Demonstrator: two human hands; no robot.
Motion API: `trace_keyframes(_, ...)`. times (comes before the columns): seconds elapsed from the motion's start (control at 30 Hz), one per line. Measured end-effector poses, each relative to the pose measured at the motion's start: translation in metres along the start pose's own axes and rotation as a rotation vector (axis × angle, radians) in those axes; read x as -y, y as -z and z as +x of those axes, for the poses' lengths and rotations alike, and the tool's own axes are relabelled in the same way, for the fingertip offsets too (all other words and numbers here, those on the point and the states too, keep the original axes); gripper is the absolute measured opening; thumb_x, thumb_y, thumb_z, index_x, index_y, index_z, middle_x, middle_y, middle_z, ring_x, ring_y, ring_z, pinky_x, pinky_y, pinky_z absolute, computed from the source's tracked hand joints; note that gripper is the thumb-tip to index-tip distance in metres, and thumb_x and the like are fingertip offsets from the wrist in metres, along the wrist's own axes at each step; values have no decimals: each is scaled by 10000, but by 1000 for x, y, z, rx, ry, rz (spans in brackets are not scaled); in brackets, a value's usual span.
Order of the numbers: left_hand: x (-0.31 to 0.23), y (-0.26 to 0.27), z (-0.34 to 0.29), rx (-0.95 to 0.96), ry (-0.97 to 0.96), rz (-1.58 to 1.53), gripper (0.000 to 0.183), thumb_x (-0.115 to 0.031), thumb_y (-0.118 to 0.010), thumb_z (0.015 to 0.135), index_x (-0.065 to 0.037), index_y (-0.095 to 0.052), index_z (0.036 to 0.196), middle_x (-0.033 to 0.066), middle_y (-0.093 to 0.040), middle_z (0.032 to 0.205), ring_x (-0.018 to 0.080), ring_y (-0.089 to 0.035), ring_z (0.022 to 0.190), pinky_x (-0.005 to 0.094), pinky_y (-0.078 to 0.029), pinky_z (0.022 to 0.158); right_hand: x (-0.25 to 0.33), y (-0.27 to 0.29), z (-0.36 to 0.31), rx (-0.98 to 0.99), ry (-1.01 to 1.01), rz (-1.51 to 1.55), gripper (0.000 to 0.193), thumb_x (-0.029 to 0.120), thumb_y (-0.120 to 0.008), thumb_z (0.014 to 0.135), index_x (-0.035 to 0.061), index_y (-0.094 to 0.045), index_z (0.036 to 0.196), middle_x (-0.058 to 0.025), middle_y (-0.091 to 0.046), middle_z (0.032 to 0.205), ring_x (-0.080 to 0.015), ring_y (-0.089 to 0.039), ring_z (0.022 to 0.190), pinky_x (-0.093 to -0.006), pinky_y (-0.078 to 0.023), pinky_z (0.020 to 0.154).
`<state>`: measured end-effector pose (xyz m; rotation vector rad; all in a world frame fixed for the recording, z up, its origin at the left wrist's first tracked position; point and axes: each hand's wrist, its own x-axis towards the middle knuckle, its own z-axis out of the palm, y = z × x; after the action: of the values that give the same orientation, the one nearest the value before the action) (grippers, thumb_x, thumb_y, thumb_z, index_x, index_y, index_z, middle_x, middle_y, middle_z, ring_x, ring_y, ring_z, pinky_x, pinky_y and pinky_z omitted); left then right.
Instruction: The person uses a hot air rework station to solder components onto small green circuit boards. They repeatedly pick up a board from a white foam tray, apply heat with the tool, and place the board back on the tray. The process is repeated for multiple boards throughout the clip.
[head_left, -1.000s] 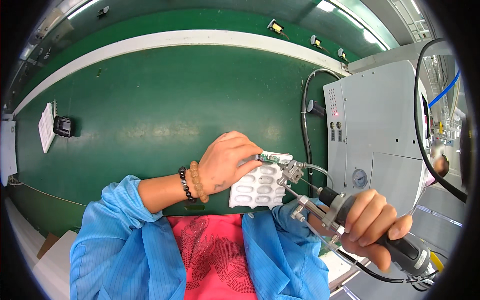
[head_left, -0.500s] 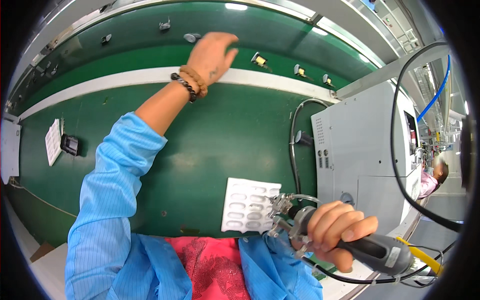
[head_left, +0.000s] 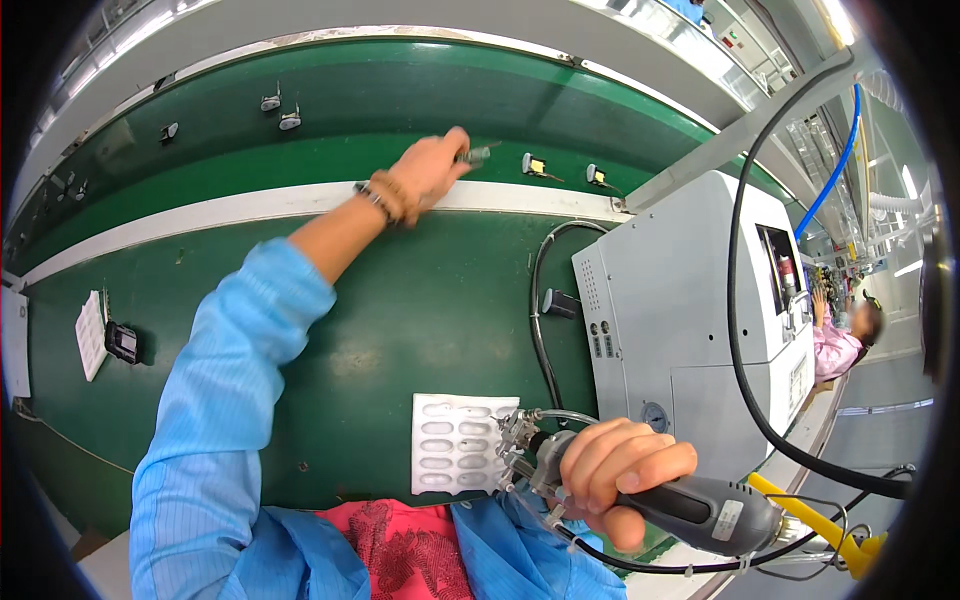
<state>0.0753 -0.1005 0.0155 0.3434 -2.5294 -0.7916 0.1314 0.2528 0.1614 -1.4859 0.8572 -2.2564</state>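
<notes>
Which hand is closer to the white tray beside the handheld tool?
Right. The right hand grips the handheld tool, just to the white tray's right. The left hand is well beyond the tray's far edge.

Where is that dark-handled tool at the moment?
In the head view, the dark-handled tool is at the lower right, gripped in the right hand, its metal end by the right edge of a white tray.

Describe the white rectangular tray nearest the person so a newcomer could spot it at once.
Find the grey boxy machine right of centre. Below it, the right hand grips a black-and-grey handheld tool whose metal head overlaps the right edge of the white rectangular tray with oval recesses. The far-left white tray lies beside a black box; this one does not.
</notes>
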Motion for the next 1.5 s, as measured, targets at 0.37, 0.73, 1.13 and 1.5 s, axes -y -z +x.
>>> trace_keyframes(0.37,-142,35,-224,101,-92,-355,210,-51,-720,827,3,-676,1025,138,-667,962,303,-636,880,373,-511,783,3,5,-4,43,-23,2,499,306,-810,800,23,-449,995,-53,-567,635,-163,-553,493,-296,-472,457)
trace_keyframes(0.73,-169,17,-252,-8,-142,-295,257,-51,-762,757,-29,-677,998,101,-641,914,280,-617,872,389,-488,773,3,-5,-5,-1,24,-43,489,357,-766,848,36,-432,1004,-26,-536,647,-139,-527,482,-275,-435,435)
trace_keyframes(1.13,-151,4,-260,29,-47,-413,342,-69,-810,702,-13,-683,1015,119,-685,995,300,-639,989,393,-525,839,-13,-12,2,106,-106,-38,510,366,-793,814,40,-450,1004,-36,-550,641,-164,-546,472,-297,-452,439)
trace_keyframes(1.5,-148,2,-261,7,-45,-415,348,-83,-818,679,-11,-696,997,110,-690,1024,299,-641,1005,397,-517,880,-24,-14,2,140,-161,-36,497,365,-778,829,51,-446,1027,-36,-550,675,-162,-546,491,-304,-453,451)
